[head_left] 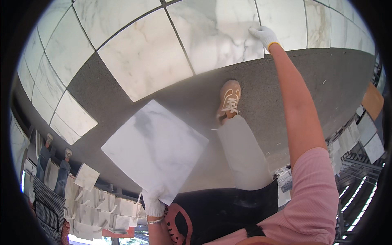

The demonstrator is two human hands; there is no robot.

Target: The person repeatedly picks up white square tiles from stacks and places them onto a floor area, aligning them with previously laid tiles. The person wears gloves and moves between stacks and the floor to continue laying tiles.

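Note:
My left hand (154, 203), in a white glove, grips the near corner of a loose white marble tile (155, 149) and holds it above the grey floor. My right hand (264, 36), also gloved, reaches far forward and rests on the edge of a laid marble tile (220, 32). Its fingers press flat on the tile's corner and hold nothing. My tan shoe (229, 100) stands on the grey mortar bed (192, 98) between the two tiles.
Laid marble tiles (143, 57) cover the floor ahead and to the left, with dark joints between them. Stacked tile pieces (98, 208) lie at lower left. Another person's legs (53, 163) stand at far left. More tiles and rails (359, 139) sit at right.

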